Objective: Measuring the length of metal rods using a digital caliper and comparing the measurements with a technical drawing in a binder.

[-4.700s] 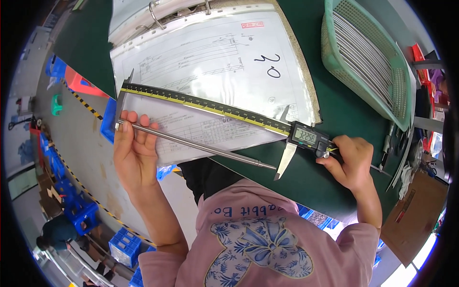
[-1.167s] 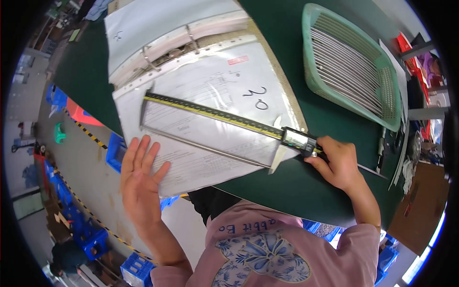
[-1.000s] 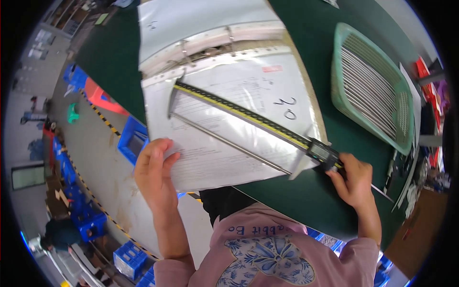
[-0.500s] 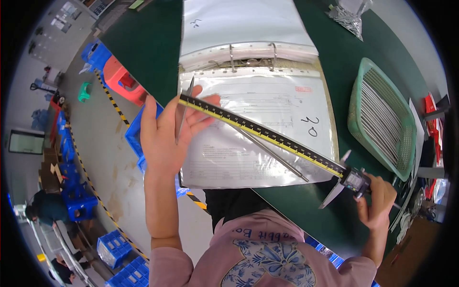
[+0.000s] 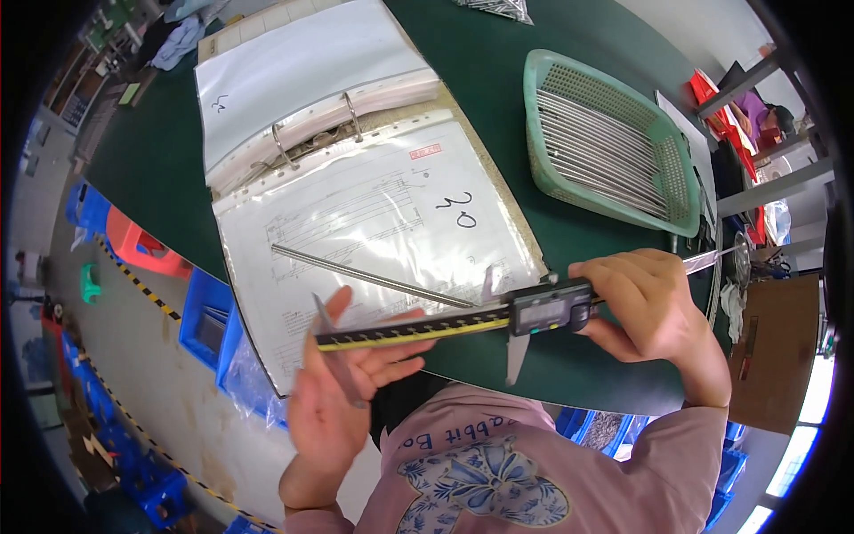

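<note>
- Head view: digital caliper now lifted off the binder page, held near level in front of the chest; half a second ago it lay slanted across the page.
- Right hand grips the caliper's slider end, fingers curled over the display block, thumb below. Same grip as before, but the hand sits higher and nearer the frame's middle.
- Left hand supports the far end of the yellow scale beam, fingers loosely bent behind it, palm toward the camera. Earlier it was pressed flat on the page; now it is off the paper, below the binder edge.
- Caliper's fixed jaws stick out by the left fingers, sliding jaws point up and down beside the display.
- Thin metal rod lies alone, slanted on the plastic-sleeved drawing sheet, just above the caliper, not touching it. Earlier it lay right beside the beam.
- Open ring binder rests on the green tabletop, page edge overhanging toward the person.
- Green plastic basket of long metal rods sits to the right of the binder, well apart from the hands.
- Blue bins on the floor, lower left.
</note>
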Demonstrator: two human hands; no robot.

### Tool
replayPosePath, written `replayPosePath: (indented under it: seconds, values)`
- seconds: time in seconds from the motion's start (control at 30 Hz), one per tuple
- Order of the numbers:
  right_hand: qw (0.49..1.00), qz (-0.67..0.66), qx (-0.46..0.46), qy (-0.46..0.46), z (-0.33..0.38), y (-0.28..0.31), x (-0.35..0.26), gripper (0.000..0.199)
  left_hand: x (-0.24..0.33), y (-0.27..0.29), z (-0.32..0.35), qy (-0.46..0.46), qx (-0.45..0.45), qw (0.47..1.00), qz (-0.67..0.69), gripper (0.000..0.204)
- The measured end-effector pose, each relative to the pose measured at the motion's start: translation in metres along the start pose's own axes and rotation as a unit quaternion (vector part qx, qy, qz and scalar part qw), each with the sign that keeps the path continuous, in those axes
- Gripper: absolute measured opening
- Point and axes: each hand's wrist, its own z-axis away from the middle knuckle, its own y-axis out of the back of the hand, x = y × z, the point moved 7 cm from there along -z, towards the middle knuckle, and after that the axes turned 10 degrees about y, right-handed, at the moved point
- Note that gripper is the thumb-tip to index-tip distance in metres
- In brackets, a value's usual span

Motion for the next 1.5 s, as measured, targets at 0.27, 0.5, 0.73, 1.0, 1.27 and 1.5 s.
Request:
replayPosePath:
  seconds: [0.27, 0.5, 0.73, 1.0, 1.27, 1.5]
  values:
    - [0.998, 0.054, 0.017, 0.032, -0.016, -0.001, -0.008, 0.036, -0.034, -0.037, -0.001, 0.031, -0.062, 0.997, 0.045, 0.075]
    - [0.996, 0.049, 0.078, -0.021, -0.008, -0.002, 0.001, 0.038, -0.031, -0.048, -0.013, 0.065, -0.153, 0.982, 0.09, 0.065]
    - [0.989, 0.09, 0.116, -0.032, -0.001, -0.006, 0.002, 0.048, -0.038, -0.056, -0.022, 0.147, -0.159, 0.945, 0.245, 0.064]
    - [0.988, 0.087, 0.127, -0.02, -0.007, -0.01, 0.0, 0.054, -0.051, -0.057, -0.031, 0.047, -0.216, 0.93, 0.292, 0.077]
    - [0.982, 0.115, 0.147, -0.018, -0.005, -0.01, 0.005, 0.057, -0.051, -0.053, -0.035, 0.106, -0.023, 0.974, 0.198, 0.087]
    - [0.981, 0.123, 0.146, -0.035, 0.002, -0.012, 0.011, 0.057, -0.056, -0.047, -0.043, 0.05, -0.001, 0.987, 0.153, 0.063]
